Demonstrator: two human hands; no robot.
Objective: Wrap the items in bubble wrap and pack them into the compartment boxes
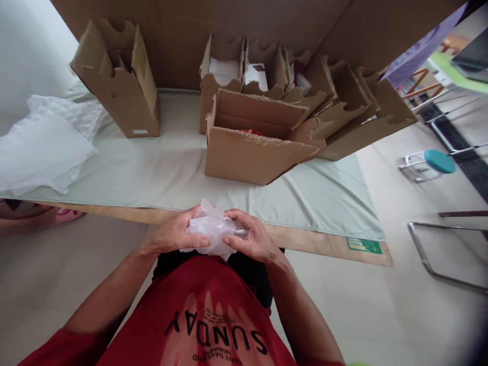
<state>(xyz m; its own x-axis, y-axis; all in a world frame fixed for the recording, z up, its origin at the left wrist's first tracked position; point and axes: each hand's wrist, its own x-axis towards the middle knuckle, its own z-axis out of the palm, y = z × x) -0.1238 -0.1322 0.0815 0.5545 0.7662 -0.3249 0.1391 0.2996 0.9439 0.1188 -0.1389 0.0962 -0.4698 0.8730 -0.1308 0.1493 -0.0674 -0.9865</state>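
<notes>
Close to my body, at the table's front edge, both hands hold a crumpled bundle of white, translucent wrapping (213, 231). My left hand (172, 235) grips its left side, with the thumb lying across the front. On the other side, my right hand (256, 238) pinches the bundle between thumb and fingers. A narrow, clear piece sticks out of the wrapping near the right fingers; what is inside cannot be made out. Beyond my hands stands a low, wide cardboard box (244, 155) with something red in it.
Several narrow cardboard bins (221, 84) stand in a row behind the low box. A tall carton (127, 104) is at the back left, beside a pile of white translucent sheets (46, 147). A pale cloth covers the table (171, 162). A teal stool (439, 161) stands right.
</notes>
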